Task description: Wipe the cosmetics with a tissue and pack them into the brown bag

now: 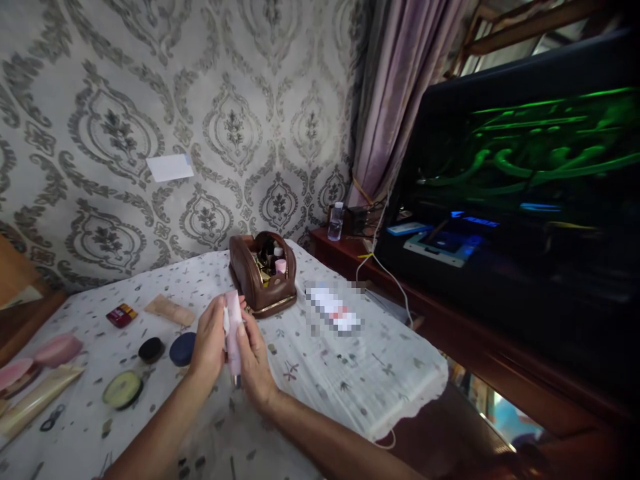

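Observation:
A pale pink tube (233, 340) with a shiny cap at its lower end stands between my two hands over the table. My left hand (209, 337) is closed on its left side, with a bit of white material between palm and tube. My right hand (254, 363) wraps the tube's right side, fingers closed. Just beyond my hands sits an open brown bag (273, 297) filled with small cosmetics, among them a pink-capped item (281, 267). Left of my hands lie a dark blue round case (182, 349) and a beige tube (170, 311).
On the patterned tablecloth (400, 363) are a black lid (151, 350), a green round container (123, 390), a dark red packet (121, 315), a yellowish tube (37, 403) and pink cases (59, 350). A blurred-out flat object (333, 308) lies right; beyond are a bottle (336, 222) and dark screen (525, 233).

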Demonstrator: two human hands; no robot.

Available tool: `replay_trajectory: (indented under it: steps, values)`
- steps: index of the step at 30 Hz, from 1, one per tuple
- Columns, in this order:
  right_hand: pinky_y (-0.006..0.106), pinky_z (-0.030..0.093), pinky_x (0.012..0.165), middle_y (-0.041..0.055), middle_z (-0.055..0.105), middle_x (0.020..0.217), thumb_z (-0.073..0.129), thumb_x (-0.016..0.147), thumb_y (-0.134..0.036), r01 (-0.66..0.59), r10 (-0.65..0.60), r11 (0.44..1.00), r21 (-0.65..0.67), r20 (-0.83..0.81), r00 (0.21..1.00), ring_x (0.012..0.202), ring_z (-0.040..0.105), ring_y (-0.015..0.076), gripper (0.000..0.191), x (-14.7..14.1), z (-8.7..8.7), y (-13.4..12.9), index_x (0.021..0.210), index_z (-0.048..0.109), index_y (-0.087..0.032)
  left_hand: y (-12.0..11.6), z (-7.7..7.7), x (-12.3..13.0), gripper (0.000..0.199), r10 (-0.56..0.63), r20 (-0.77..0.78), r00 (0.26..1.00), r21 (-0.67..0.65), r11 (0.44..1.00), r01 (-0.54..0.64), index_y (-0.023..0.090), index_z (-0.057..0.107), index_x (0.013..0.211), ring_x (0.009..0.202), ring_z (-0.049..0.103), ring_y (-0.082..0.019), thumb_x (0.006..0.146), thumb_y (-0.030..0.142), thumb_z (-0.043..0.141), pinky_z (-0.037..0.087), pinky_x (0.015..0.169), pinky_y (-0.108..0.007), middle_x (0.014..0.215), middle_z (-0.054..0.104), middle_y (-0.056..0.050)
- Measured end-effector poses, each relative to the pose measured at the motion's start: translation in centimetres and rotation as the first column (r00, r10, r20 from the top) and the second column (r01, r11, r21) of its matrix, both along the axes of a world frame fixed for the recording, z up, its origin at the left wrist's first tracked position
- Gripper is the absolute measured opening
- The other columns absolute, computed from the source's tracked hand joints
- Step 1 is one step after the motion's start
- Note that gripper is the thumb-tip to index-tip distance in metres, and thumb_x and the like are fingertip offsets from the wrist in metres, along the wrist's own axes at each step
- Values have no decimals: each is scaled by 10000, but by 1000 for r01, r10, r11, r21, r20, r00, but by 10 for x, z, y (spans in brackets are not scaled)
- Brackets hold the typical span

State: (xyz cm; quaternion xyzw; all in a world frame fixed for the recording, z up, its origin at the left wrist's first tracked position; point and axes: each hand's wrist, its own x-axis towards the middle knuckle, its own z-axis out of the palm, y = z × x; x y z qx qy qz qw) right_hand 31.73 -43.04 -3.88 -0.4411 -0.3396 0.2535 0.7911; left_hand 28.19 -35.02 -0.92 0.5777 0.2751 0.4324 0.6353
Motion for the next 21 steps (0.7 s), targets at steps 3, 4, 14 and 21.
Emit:
replay_trajectory:
  steps: [3, 4, 14, 21]
  values:
    - [414, 316, 1191, 47, 551, 1428, 453, 938, -654, 45, -44, 999, -16, 29, 999, 1363, 465, 232, 574, 2, 1, -2, 1375, 533, -289, -12, -2, -1, 491, -23, -37, 999, 86, 996, 27, 190, 711, 1000, 1064, 686, -249, 825, 637, 608, 530, 964, -344, 1070, 749, -97]
    - [416, 313, 1194, 56, 537, 1446, 442, 944, -650, 54, -53, 998, -33, 25, 998, 1370, 462, 231, 584, 2, 1, -2, 1389, 517, -279, -14, -3, -2, 485, -27, -53, 998, 108, 994, 32, 190, 713, 1026, 1093, 675, -249, 832, 624, 615, 510, 1001, -348, 1101, 742, -98]
    - [392, 384, 1127, 52, 621, 1321, 490, 942, -593, 42, -41, 999, -31, 33, 999, 1255, 544, 231, 511, 3, -4, 4, 1317, 594, -261, -1, -7, 0, 387, 9, -114, 993, 222, 975, 17, 185, 675, 1076, 1046, 670, -225, 889, 508, 573, 505, 953, -324, 1071, 730, -82]
    - [267, 442, 533, -4, 624, 789, 562, 894, -624, -212, 212, 974, -78, -12, 977, 572, 508, 131, 508, -1, -1, 0, 1263, 651, -287, 26, 21, 0, 311, 47, -143, 989, 257, 966, -8, 182, 636, 886, 682, 644, -170, 861, 487, 579, 521, 623, -259, 750, 668, -18]
